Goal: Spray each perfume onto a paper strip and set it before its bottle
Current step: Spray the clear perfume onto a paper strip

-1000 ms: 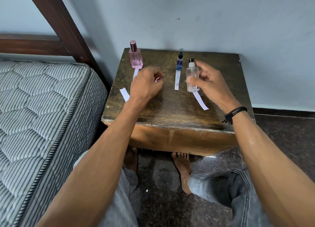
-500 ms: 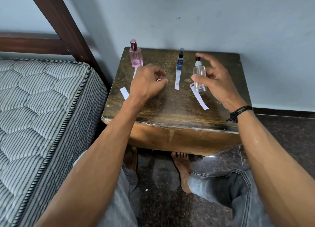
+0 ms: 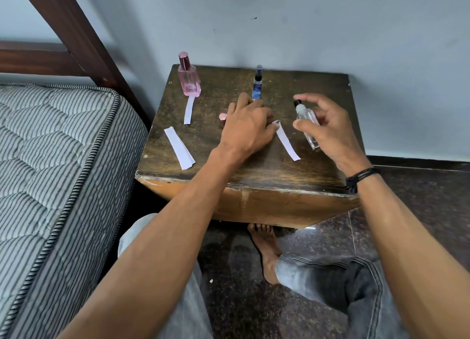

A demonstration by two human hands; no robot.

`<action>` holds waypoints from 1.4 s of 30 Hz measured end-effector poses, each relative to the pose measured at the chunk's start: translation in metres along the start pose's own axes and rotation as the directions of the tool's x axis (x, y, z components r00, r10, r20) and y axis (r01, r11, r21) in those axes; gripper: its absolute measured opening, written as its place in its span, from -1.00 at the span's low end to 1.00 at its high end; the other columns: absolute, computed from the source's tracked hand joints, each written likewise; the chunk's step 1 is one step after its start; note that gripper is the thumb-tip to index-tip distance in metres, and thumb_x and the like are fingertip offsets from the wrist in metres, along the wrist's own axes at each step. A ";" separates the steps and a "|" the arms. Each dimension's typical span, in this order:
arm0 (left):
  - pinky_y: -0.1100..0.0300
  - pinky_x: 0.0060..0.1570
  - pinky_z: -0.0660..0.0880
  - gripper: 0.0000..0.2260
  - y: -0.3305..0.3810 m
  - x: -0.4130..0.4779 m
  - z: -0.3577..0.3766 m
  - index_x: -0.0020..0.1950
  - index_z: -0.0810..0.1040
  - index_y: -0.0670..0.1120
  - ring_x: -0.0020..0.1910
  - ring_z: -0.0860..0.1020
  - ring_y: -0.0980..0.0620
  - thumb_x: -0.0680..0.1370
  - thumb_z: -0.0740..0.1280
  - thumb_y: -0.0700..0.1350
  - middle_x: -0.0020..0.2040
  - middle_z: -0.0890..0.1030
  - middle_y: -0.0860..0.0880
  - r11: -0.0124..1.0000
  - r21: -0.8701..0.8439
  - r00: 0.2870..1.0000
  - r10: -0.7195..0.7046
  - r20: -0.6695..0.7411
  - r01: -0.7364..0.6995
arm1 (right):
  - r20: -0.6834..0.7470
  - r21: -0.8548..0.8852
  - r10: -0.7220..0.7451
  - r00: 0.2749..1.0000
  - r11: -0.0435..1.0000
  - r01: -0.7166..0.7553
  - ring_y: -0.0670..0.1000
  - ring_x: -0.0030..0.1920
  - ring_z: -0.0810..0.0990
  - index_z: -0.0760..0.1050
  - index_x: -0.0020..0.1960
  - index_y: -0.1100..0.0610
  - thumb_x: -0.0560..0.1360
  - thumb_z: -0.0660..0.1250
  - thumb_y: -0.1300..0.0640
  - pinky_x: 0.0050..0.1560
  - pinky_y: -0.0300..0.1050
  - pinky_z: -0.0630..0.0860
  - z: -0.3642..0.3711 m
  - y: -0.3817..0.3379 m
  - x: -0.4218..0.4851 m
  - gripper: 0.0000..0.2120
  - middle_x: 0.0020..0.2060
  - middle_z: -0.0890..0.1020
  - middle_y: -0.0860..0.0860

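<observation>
On the wooden table (image 3: 254, 170), a pink perfume bottle (image 3: 189, 80) stands at the back left with a paper strip (image 3: 188, 109) before it. A slim blue bottle (image 3: 257, 84) stands at the back middle; my left hand hides the strip before it. My right hand (image 3: 328, 130) grips a small clear spray bottle (image 3: 306, 122), tilted, with the forefinger arched over its black nozzle. Beside it lies a white strip (image 3: 286, 140). My left hand (image 3: 248, 127) pinches that strip's raised upper end.
A small pink cap (image 3: 222, 120) stands left of my left hand. Spare paper strips (image 3: 179, 148) lie near the table's left edge. A striped mattress (image 3: 58, 160) and dark bed frame (image 3: 76, 33) are at left, the wall behind. My knees and a bare foot (image 3: 264, 249) are below.
My left hand slid right, left the pink cap on the table and took the strip's end. My right hand tilted the clear bottle from upright.
</observation>
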State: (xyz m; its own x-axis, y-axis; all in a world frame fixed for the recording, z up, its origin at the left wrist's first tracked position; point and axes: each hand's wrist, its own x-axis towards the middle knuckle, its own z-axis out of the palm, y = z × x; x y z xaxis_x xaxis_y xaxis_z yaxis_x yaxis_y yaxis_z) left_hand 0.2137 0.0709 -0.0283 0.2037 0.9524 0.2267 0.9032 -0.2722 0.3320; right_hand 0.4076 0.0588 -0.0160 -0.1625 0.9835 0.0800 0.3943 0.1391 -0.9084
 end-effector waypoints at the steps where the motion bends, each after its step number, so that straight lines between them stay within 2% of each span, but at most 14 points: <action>1: -0.01 0.17 0.28 -0.71 0.003 0.001 0.002 0.13 0.68 0.00 0.22 0.36 -0.08 0.58 0.30 0.13 0.14 0.62 0.06 1.000 0.021 1.000 -0.008 0.011 0.008 | 0.010 -0.029 0.006 1.000 1.000 -0.006 0.26 -0.23 0.52 0.55 0.29 -0.21 0.49 0.48 0.09 -0.11 0.04 0.53 -0.001 0.001 -0.001 -0.58 -0.14 0.64 0.29; 2: -0.01 0.16 0.26 -0.72 0.005 0.002 0.004 0.12 0.68 0.01 0.22 0.35 -0.08 0.58 0.30 0.13 0.15 0.61 0.06 0.999 0.036 1.000 -0.015 0.021 0.014 | 0.023 -0.061 0.014 1.000 0.998 -0.013 0.28 -0.15 0.56 0.54 0.28 -0.25 0.49 0.48 0.05 -0.05 0.09 0.56 -0.002 0.003 -0.003 -0.59 -0.12 0.64 0.28; 4: -0.01 0.14 0.24 -0.74 0.009 0.004 0.007 0.11 0.67 0.01 0.23 0.34 -0.09 0.57 0.31 0.11 0.15 0.59 0.05 0.999 0.043 0.999 -0.029 0.032 0.028 | 0.045 -0.121 0.028 0.999 0.992 -0.022 0.21 -0.10 0.60 0.52 0.28 -0.28 0.49 0.47 0.02 0.02 0.06 0.55 -0.004 0.006 -0.004 -0.60 -0.12 0.65 0.23; 7: 0.02 0.09 0.19 -0.81 0.011 0.008 0.008 0.06 0.66 0.01 0.23 0.35 -0.08 0.56 0.34 0.06 0.13 0.60 0.06 0.999 0.018 0.998 -0.051 0.038 0.051 | 0.072 -0.205 0.052 0.996 0.978 -0.036 0.04 -0.15 0.63 0.50 0.29 -0.28 0.51 0.46 0.00 -0.01 -0.08 0.51 -0.007 0.013 -0.005 -0.60 -0.16 0.68 0.08; 10: 0.03 0.05 0.17 -0.87 0.007 0.013 0.008 0.00 0.66 0.03 0.21 0.37 -0.05 0.54 0.36 0.02 0.04 0.64 0.07 0.995 -0.036 0.996 -0.088 0.033 0.089 | 0.102 -0.257 0.066 0.993 0.966 -0.037 -0.04 -0.09 0.66 0.48 0.30 -0.31 0.51 0.46 -0.02 0.02 -0.15 0.52 -0.010 0.017 -0.007 -0.59 -0.08 0.70 -0.05; 13: 0.03 0.06 0.20 -0.89 0.001 0.019 0.006 -0.01 0.67 0.06 0.19 0.43 -0.04 0.53 0.38 0.03 -0.06 0.67 0.07 0.984 -0.121 0.991 -0.130 0.022 0.131 | 0.117 -0.282 0.060 0.991 0.959 -0.025 -0.11 -0.06 0.63 0.47 0.32 -0.30 0.51 0.46 0.00 -0.04 -0.28 0.46 -0.011 0.018 -0.008 -0.57 -0.06 0.65 -0.13; 17: -0.01 0.22 0.40 -0.96 -0.005 0.025 0.001 -0.09 0.68 0.08 0.00 0.59 0.06 0.50 0.43 -0.01 -0.19 0.65 0.16 0.942 -0.285 0.984 -0.180 0.020 0.178 | 0.133 -0.313 0.029 0.991 0.950 0.014 -0.04 -0.15 0.57 0.49 0.31 -0.27 0.49 0.47 0.03 -0.10 -0.16 0.47 -0.009 0.017 -0.009 -0.56 -0.09 0.56 -0.06; 19: -0.07 0.20 0.49 -0.98 -0.008 0.025 0.000 -0.11 0.68 0.08 -0.09 0.64 0.10 0.48 0.46 -0.03 -0.22 0.67 0.15 0.913 -0.358 0.981 -0.190 0.044 0.193 | 0.145 -0.316 0.007 0.989 0.948 0.040 -0.03 -0.19 0.54 0.49 0.32 -0.23 0.50 0.47 0.05 -0.13 -0.15 0.46 -0.005 0.016 -0.010 -0.56 -0.08 0.56 -0.03; 23: -0.07 0.18 0.53 -0.93 -0.012 0.024 -0.003 -0.06 0.69 0.06 -0.13 0.67 0.11 0.47 0.49 -0.06 -0.23 0.69 0.14 0.882 -0.420 0.977 -0.188 0.106 0.215 | 0.142 -0.345 -0.041 0.989 0.934 0.088 -0.03 -0.18 0.53 0.49 0.35 -0.19 0.48 0.47 0.04 -0.16 -0.08 0.47 0.004 0.014 -0.011 -0.54 -0.06 0.59 -0.03; 27: 0.06 0.15 0.58 -0.91 -0.016 0.025 -0.009 -0.03 0.72 0.03 -0.16 0.68 0.18 0.48 0.51 -0.10 -0.22 0.70 0.13 0.874 -0.428 0.971 -0.180 0.158 0.232 | 0.115 -0.384 -0.092 0.989 0.914 0.129 -0.05 -0.08 0.53 0.50 0.37 -0.13 0.51 0.47 0.02 -0.18 -0.22 0.42 0.009 0.015 -0.010 -0.56 -0.01 0.55 -0.15; 29: 0.07 0.15 0.59 -0.91 -0.019 0.025 -0.012 -0.05 0.73 0.03 -0.16 0.68 0.20 0.47 0.52 -0.12 -0.22 0.71 0.13 0.872 -0.428 0.967 -0.167 0.193 0.236 | 0.114 -0.406 -0.110 0.987 0.902 0.147 -0.05 -0.03 0.55 0.50 0.36 -0.13 0.53 0.46 -0.01 -0.13 -0.16 0.45 0.012 0.015 -0.010 -0.58 0.03 0.57 -0.16; 34: -0.06 0.29 0.45 -0.93 -0.024 0.027 -0.013 -0.10 0.72 0.11 -0.09 0.65 0.23 0.45 0.53 -0.03 -0.31 0.62 0.29 0.911 -0.360 0.971 -0.140 0.192 0.203 | 0.123 -0.433 -0.132 0.984 0.885 0.173 -0.01 -0.04 0.61 0.50 0.35 -0.15 0.54 0.43 -0.07 -0.08 -0.04 0.56 0.020 0.014 -0.009 -0.61 0.12 0.64 -0.11; 39: -0.05 0.36 0.38 -0.96 -0.024 0.026 -0.015 -0.11 0.71 0.14 -0.07 0.65 0.24 0.47 0.51 -0.01 -0.35 0.62 0.28 0.917 -0.357 0.974 -0.115 0.193 0.179 | 0.111 -0.508 -0.140 0.984 0.843 0.177 0.07 0.00 0.64 0.51 0.33 -0.12 0.52 0.41 -0.07 -0.02 0.10 0.62 0.026 0.013 -0.009 -0.61 0.17 0.66 -0.04; 42: -0.06 0.34 0.41 -0.86 -0.027 0.026 -0.015 -0.23 0.64 0.23 -0.11 0.64 0.34 0.47 0.50 0.00 -0.35 0.65 0.28 0.896 -0.401 0.972 -0.118 0.201 0.192 | 0.100 -0.539 -0.133 0.986 0.826 0.166 0.11 -0.01 0.63 0.51 0.31 -0.11 0.51 0.40 -0.06 -0.03 0.12 0.61 0.028 0.012 -0.009 -0.62 0.14 0.66 -0.02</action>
State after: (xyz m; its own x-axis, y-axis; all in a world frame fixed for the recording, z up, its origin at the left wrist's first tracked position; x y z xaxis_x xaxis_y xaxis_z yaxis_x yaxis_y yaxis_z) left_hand 0.1889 0.1006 -0.0174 0.1675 0.9859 -0.0032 0.6963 -0.1160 0.7083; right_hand 0.3886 0.0482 -0.0386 -0.3032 0.9396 0.1589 0.7863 0.3409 -0.5154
